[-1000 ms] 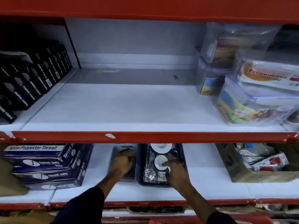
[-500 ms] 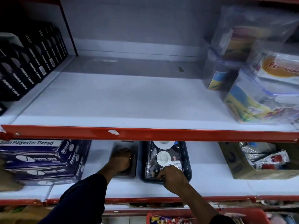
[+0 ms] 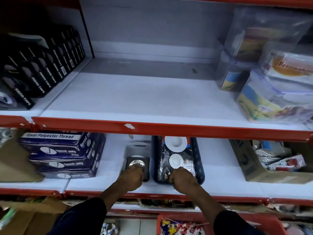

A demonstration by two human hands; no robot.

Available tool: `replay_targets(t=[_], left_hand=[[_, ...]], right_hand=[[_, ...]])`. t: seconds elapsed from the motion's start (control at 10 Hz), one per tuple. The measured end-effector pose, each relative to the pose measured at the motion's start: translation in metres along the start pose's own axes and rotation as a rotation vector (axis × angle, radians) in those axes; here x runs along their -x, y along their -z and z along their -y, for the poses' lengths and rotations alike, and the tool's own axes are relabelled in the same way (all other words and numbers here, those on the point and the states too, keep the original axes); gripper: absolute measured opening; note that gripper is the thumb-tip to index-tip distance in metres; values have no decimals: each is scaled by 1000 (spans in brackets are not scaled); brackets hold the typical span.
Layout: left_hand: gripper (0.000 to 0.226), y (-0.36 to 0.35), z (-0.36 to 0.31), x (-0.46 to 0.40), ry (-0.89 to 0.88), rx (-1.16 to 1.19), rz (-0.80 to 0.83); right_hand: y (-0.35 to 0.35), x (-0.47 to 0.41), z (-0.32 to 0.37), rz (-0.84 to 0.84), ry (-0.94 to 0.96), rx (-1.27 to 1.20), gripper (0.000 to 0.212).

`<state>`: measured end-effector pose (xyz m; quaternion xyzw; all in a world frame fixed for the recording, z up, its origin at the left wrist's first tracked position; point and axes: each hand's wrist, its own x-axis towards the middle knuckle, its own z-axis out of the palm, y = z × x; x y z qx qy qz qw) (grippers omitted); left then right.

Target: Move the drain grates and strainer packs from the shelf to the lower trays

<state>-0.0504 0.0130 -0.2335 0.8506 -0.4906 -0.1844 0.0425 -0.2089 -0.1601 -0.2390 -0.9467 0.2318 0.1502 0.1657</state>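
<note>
On the lower shelf stand two trays side by side. The clear grey tray on the left holds a metal drain grate. My left hand grips the tray's near end, covering part of the grate. The dark blue tray on the right holds strainer packs with white round strainers in clear plastic. My right hand is closed on the near end of the blue tray and the packs; I cannot tell which it grips.
The upper shelf is bare in the middle, with black tape boxes on its left and clear food containers on its right. Purple thread boxes sit left of the trays, a cardboard box right. A red basket lies below.
Both hands have drawn back toward the front edge of the lower shelf, and the trays have come forward with them. More of the grate now shows.
</note>
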Motion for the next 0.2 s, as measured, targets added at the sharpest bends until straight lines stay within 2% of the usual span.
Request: replay_targets(t=[0.1,0.2], left_hand=[[25,1,-5,17,-137,14,-194],[18,-3,-5,24,-162,10,-187]], right_hand=[[0,8,4,31,-33,10,29],[-1,16,7,31,-34,-6,28]])
